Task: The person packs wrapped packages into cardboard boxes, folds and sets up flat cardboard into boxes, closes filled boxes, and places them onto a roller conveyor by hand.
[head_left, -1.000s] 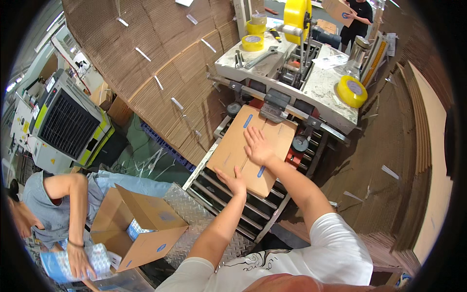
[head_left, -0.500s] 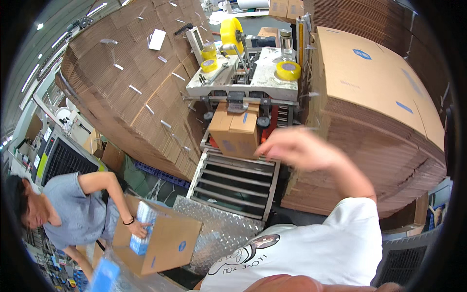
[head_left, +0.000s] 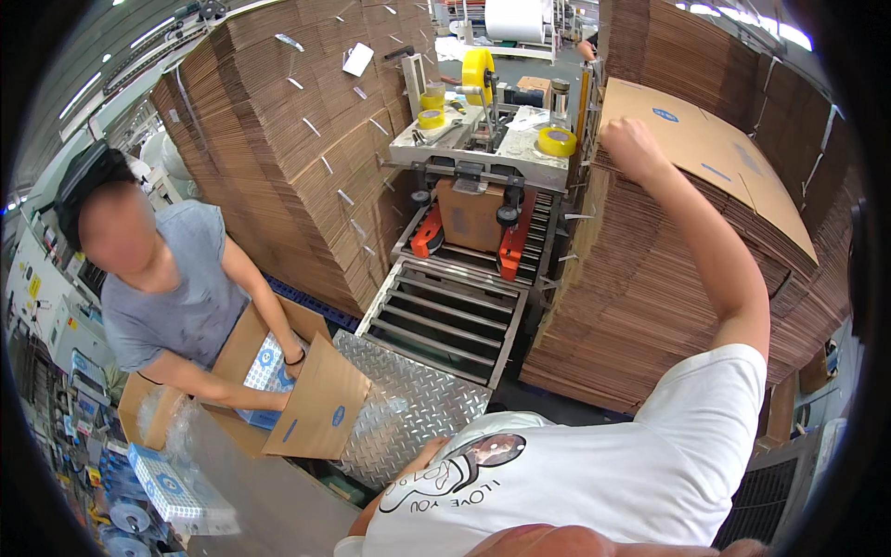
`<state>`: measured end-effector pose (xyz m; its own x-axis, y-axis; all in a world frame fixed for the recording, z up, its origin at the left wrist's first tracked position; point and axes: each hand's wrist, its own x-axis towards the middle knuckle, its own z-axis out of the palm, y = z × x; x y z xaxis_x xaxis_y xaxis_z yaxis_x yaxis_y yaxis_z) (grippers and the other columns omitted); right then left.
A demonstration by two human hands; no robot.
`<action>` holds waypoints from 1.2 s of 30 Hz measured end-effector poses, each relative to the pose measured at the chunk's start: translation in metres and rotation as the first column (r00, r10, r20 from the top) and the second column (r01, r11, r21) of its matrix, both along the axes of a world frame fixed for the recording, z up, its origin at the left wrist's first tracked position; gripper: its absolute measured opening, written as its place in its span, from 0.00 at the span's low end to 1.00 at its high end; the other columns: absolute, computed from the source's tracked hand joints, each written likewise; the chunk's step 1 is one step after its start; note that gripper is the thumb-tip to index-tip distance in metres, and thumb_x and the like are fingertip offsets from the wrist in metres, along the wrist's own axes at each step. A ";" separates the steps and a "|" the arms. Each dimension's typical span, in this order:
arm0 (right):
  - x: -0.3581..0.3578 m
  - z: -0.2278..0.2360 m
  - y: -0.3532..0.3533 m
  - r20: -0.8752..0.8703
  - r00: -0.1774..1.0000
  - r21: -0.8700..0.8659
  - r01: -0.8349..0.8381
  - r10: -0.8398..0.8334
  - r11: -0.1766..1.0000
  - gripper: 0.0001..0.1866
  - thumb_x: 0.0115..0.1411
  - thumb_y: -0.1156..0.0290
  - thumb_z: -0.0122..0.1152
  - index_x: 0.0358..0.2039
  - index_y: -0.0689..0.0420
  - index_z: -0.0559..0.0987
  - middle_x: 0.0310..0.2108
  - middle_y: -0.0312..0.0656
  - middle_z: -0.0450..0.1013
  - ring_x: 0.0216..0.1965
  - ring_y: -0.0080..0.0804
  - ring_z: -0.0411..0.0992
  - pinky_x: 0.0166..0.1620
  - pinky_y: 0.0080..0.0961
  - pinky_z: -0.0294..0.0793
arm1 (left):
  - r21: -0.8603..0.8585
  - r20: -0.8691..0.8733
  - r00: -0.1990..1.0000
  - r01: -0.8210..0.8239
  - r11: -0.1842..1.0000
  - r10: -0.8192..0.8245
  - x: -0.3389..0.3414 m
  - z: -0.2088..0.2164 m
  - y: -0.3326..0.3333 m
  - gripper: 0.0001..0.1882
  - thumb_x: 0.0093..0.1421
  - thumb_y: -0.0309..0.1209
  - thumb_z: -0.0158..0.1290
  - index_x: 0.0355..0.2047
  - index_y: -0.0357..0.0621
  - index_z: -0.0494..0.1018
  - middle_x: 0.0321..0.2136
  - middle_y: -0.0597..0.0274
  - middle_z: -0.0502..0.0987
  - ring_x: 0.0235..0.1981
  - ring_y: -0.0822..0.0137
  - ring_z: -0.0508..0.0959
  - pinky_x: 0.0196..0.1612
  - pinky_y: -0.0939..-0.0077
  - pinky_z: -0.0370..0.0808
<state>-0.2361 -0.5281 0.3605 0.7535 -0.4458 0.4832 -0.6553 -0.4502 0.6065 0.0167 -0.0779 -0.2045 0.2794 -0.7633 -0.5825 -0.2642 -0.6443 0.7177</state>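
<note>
As seen at upper right, holds right hand (head_left: 634,148) curled beside the carton stack (head_left: 622,269), touch and grip impossible to tell; has left hand hidden behind shirt (head_left: 594,455). Farther out, at upper centre, shows box (head_left: 470,220) between red guides (head_left: 512,252) beneath sealer (head_left: 529,148).

A head-worn fisheye looks down over the conveyor (head_left: 445,312).

Flat ctns (head_left: 710,153) R: brn w/ blu marks; far ctn (head_left: 470,223) brn, guides (head_left: 428,234) red, tape roll (head_left: 557,148) yel; near plate (head_left: 422,413) silver, diamond patt.; near-L pack (head_left: 167,485) blu/wht.
</note>
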 end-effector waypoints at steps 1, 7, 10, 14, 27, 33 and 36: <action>0.005 0.004 0.012 -0.002 1.000 -0.006 -0.014 0.014 1.000 0.03 0.46 0.78 0.59 0.24 0.57 0.79 0.27 0.43 0.76 0.32 0.38 0.77 0.36 0.32 0.77 | -0.006 -0.009 1.000 0.010 1.000 -0.010 0.000 -0.002 0.005 0.21 0.61 0.44 0.51 0.44 0.37 0.76 0.35 0.56 0.81 0.35 0.63 0.80 0.39 0.67 0.75; 0.037 -0.062 0.108 0.183 0.942 -0.271 -0.225 0.280 0.936 0.14 0.53 0.71 0.58 0.40 0.59 0.75 0.36 0.43 0.75 0.41 0.38 0.75 0.42 0.33 0.75 | -0.123 0.067 0.997 0.055 0.991 -0.047 0.012 -0.005 -0.003 0.23 0.61 0.45 0.52 0.45 0.37 0.75 0.36 0.55 0.81 0.34 0.64 0.80 0.39 0.68 0.76; 0.038 -0.073 0.101 0.143 0.951 -0.353 -0.209 0.274 0.912 0.16 0.49 0.74 0.58 0.40 0.63 0.75 0.39 0.45 0.75 0.40 0.35 0.76 0.39 0.26 0.76 | -0.191 -0.225 0.935 -0.319 0.928 0.275 0.009 0.030 -0.038 0.23 0.58 0.36 0.56 0.51 0.37 0.70 0.40 0.49 0.79 0.39 0.58 0.80 0.42 0.67 0.76; 0.073 0.000 0.169 -0.075 0.942 0.039 -0.326 0.328 0.945 0.16 0.49 0.71 0.56 0.40 0.62 0.72 0.32 0.41 0.74 0.37 0.35 0.76 0.37 0.26 0.74 | -0.796 0.185 0.942 -0.023 0.605 0.279 0.012 0.175 -0.103 0.36 0.53 0.32 0.62 0.59 0.33 0.59 0.52 0.44 0.70 0.53 0.54 0.73 0.53 0.67 0.71; 0.142 0.044 0.110 0.094 0.707 0.393 -0.674 0.701 0.626 0.44 0.35 0.69 0.75 0.57 0.51 0.66 0.48 0.46 0.69 0.50 0.48 0.67 0.50 0.36 0.67 | -0.842 -0.540 0.611 -0.413 -0.348 0.579 0.065 0.383 -0.031 0.12 0.53 0.22 0.62 0.38 0.34 0.76 0.34 0.65 0.79 0.35 0.73 0.76 0.43 0.77 0.73; 0.218 -0.149 0.064 0.087 0.593 0.730 -0.584 0.800 0.354 0.14 0.50 0.57 0.66 0.27 0.55 0.79 0.24 0.50 0.75 0.31 0.50 0.75 0.36 0.42 0.73 | -0.731 -0.559 0.306 -0.620 -0.285 0.771 0.090 0.257 0.072 0.27 0.57 0.26 0.59 0.55 0.33 0.63 0.50 0.58 0.71 0.52 0.66 0.69 0.54 0.70 0.66; 0.211 -0.175 0.132 0.150 0.612 0.859 -0.470 0.777 0.204 0.24 0.58 0.44 0.54 0.30 0.55 0.80 0.25 0.51 0.75 0.32 0.51 0.75 0.36 0.44 0.72 | -0.725 -0.587 0.128 -0.524 -0.447 0.800 0.077 0.253 0.069 0.38 0.58 0.31 0.59 0.62 0.33 0.50 0.59 0.52 0.59 0.60 0.61 0.60 0.60 0.67 0.59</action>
